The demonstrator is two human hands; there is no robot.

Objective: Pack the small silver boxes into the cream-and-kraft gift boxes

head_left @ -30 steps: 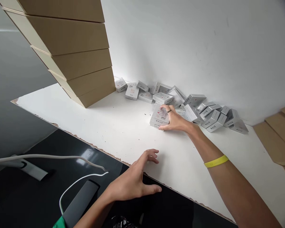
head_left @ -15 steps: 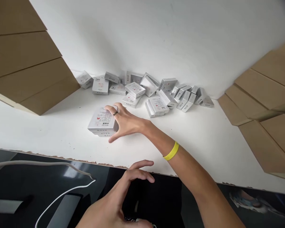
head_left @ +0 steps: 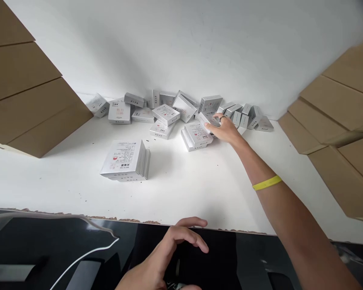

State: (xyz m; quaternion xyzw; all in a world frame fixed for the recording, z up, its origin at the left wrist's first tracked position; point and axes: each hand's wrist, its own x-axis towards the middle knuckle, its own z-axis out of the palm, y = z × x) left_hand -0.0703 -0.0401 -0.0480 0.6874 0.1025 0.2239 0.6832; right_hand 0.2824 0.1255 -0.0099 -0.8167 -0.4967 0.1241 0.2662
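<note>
My right hand, a dark ring on one finger, reaches into the loose pile at the back. Its thumb and fingers are closed on a tilted small silver carton; part of the carton is hidden by the hand. Just left of it lie two stacked silver cartons. A neat stack of similar printed cartons stands alone at the left middle of the white table, untouched. In front of the table edge my left hand hangs with fingers curved and apart, holding nothing.
More silver cartons lie scattered along the white wall. Brown cardboard boxes stand at the left and the right. The white table has a chipped front edge. A white cable hangs below it at the left.
My right hand has left the carton stack at the left and moved right and back, onto a carton in the pile. My left hand has shifted slightly right and down in view.
</note>
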